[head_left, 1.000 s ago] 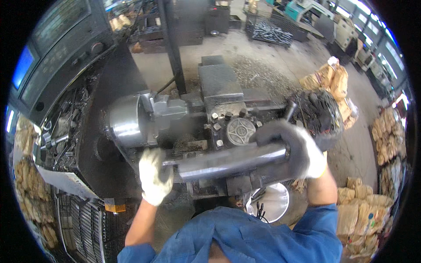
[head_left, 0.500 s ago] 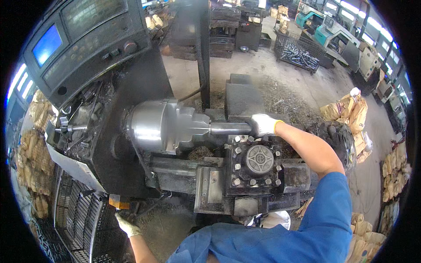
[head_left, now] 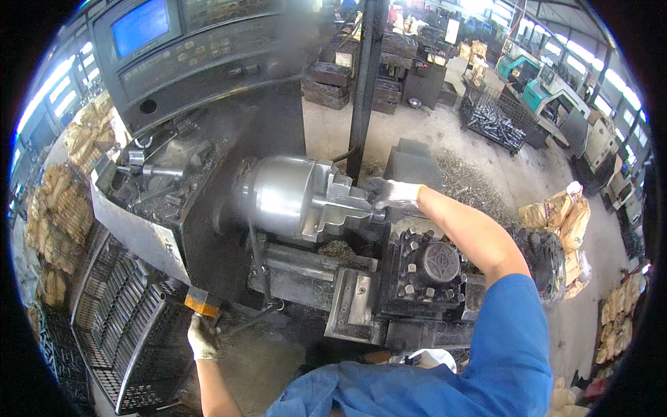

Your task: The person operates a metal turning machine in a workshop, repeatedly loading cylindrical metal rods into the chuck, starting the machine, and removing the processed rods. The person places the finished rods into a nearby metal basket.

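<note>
A lathe's shiny steel chuck [head_left: 281, 194] has stepped jaws [head_left: 340, 205] facing right. My right hand [head_left: 399, 195], in a white glove with dark, smudged fingertips, is at the jaws' outer end with its fingers curled. What those fingers hold is hidden; a short dark metal end [head_left: 379, 217] shows just below them. Down at the left, my left hand [head_left: 203, 338], in a pale glove, reaches up against the underside of an orange-yellow block [head_left: 201, 304]. Its fingertips are partly hidden there. Below my right forearm sits the square tool post [head_left: 439, 263], ringed with bolts.
A control panel with a blue screen [head_left: 141, 28] stands at upper left. Below it are a tray of metal parts [head_left: 135, 222] and a slatted black crate [head_left: 114, 313]. Metal chips [head_left: 479, 187] cover the floor beyond the lathe. Tan sacks [head_left: 556, 215] stand at right.
My right hand has moved left, close to the jaws; the long steel bar it held no longer shows. The jaws have turned. My left hand has risen to the orange-yellow block. The view has shifted.
</note>
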Demonstrator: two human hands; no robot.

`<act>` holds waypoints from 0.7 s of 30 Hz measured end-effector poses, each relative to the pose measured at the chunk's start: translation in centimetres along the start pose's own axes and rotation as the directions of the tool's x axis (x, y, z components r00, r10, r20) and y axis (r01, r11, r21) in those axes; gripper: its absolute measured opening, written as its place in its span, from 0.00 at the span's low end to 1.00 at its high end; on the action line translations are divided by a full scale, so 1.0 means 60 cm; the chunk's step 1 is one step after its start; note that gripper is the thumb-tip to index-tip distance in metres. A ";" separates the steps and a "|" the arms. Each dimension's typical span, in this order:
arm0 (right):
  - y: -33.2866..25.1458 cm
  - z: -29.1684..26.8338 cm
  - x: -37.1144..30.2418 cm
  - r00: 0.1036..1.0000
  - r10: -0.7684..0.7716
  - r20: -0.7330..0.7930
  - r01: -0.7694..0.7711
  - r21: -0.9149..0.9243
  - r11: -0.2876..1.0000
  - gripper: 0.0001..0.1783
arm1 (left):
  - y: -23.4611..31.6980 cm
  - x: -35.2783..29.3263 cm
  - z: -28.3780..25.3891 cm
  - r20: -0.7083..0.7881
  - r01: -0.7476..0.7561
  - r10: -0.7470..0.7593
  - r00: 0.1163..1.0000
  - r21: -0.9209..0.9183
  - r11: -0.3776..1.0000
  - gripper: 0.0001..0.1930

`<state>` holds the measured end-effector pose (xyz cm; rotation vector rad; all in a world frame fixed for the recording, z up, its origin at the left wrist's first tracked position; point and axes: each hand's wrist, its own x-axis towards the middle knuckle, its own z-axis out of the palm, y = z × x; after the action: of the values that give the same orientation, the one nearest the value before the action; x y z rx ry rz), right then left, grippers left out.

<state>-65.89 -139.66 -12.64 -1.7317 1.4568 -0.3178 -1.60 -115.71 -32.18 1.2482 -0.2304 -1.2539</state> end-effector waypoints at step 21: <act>0.604 0.595 -0.917 -0.120 0.824 -0.554 -0.359 0.798 0.484 0.17 | 0.279 -0.164 0.606 0.812 -0.844 0.571 -0.119 0.220 -0.489 0.31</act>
<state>-83.88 -74.06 -44.03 -0.0249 2.6499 -1.1808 -21.97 -131.95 -0.22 0.9760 -1.9629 0.3977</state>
